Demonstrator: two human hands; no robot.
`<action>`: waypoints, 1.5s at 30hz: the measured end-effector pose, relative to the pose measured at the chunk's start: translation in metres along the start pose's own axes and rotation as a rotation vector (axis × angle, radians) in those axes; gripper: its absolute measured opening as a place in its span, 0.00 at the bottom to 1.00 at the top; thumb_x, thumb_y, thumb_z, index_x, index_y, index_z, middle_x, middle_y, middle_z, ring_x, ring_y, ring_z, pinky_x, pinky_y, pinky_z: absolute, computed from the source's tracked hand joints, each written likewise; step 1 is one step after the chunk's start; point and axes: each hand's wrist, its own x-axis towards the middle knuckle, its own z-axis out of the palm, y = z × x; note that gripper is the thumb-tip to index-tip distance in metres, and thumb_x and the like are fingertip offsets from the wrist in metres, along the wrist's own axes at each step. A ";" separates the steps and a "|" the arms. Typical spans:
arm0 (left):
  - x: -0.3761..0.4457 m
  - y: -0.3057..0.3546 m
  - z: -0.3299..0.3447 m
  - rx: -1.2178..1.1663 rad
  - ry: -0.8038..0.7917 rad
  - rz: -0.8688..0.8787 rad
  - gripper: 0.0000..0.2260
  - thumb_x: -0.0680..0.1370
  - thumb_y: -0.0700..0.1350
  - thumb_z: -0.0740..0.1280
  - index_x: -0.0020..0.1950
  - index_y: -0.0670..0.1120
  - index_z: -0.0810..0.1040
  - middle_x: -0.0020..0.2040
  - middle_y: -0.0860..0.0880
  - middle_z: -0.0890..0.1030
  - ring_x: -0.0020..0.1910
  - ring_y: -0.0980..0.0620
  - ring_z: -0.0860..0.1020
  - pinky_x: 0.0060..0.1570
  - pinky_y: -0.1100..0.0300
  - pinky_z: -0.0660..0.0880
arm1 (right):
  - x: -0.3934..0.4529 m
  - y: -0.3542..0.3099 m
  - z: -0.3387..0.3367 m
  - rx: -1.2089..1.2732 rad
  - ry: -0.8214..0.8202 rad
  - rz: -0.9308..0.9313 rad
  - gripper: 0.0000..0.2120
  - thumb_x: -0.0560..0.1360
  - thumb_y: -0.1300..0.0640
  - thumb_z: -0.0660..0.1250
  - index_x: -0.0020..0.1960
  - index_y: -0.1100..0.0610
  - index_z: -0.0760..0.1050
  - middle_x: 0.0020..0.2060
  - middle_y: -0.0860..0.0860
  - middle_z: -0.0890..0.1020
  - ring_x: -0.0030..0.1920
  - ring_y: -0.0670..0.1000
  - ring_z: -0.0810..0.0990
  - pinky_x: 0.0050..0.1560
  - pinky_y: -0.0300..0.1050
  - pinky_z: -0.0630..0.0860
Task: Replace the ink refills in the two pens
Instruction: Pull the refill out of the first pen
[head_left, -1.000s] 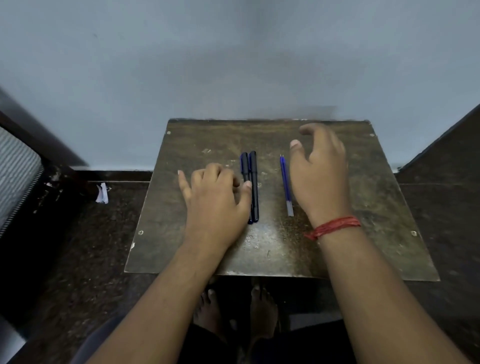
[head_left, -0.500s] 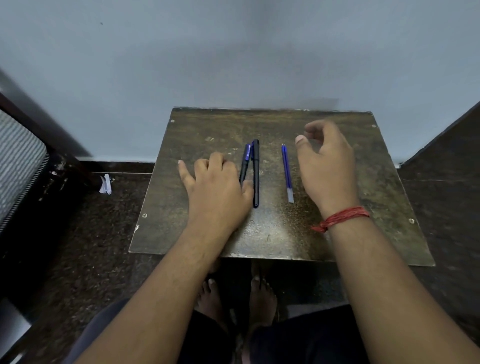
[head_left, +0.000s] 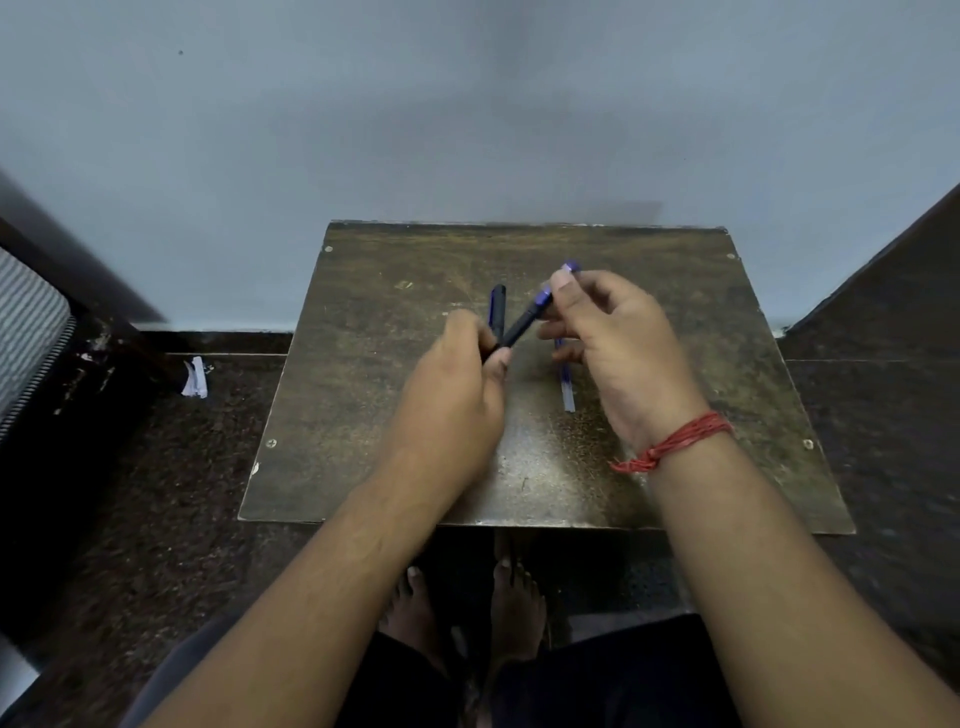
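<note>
A dark pen with a blue cap end (head_left: 525, 319) is lifted above the small brown table (head_left: 675, 332), slanting up to the right. My left hand (head_left: 454, 400) grips its lower end and my right hand (head_left: 618, 343) pinches its blue upper end. A second black pen (head_left: 498, 307) lies on the table behind my left hand, partly hidden. A blue ink refill (head_left: 566, 387) lies on the table under my right hand, only its near part showing.
The table stands against a pale wall (head_left: 467, 114). A chair with a striped back (head_left: 26, 332) is at the left, a scrap of white paper (head_left: 195, 378) lies on the dark floor, and a dark panel (head_left: 893, 291) stands at the right.
My left hand has picked one pen up off the table and tilted it. My right hand has moved left and closed on its blue end. The other pen and the refill stay put.
</note>
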 end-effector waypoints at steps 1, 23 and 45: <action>-0.001 0.001 0.002 -0.030 -0.010 0.014 0.05 0.84 0.44 0.62 0.51 0.49 0.67 0.39 0.51 0.75 0.36 0.54 0.74 0.33 0.57 0.69 | 0.000 0.000 0.001 0.050 -0.023 0.013 0.09 0.80 0.52 0.67 0.49 0.58 0.79 0.42 0.52 0.84 0.41 0.48 0.83 0.41 0.45 0.78; -0.019 -0.001 -0.001 -0.272 -0.127 -0.131 0.12 0.87 0.48 0.55 0.47 0.51 0.74 0.35 0.53 0.71 0.29 0.61 0.67 0.29 0.67 0.65 | 0.028 -0.012 -0.041 0.746 0.427 -0.034 0.10 0.82 0.61 0.63 0.42 0.58 0.75 0.31 0.51 0.77 0.30 0.47 0.77 0.34 0.40 0.76; -0.006 -0.004 0.001 -0.309 0.089 -0.169 0.11 0.87 0.48 0.56 0.52 0.47 0.75 0.36 0.54 0.72 0.33 0.60 0.68 0.35 0.61 0.67 | 0.017 0.009 -0.028 -0.815 0.320 -0.147 0.09 0.82 0.52 0.62 0.50 0.57 0.74 0.39 0.48 0.75 0.40 0.48 0.75 0.38 0.42 0.66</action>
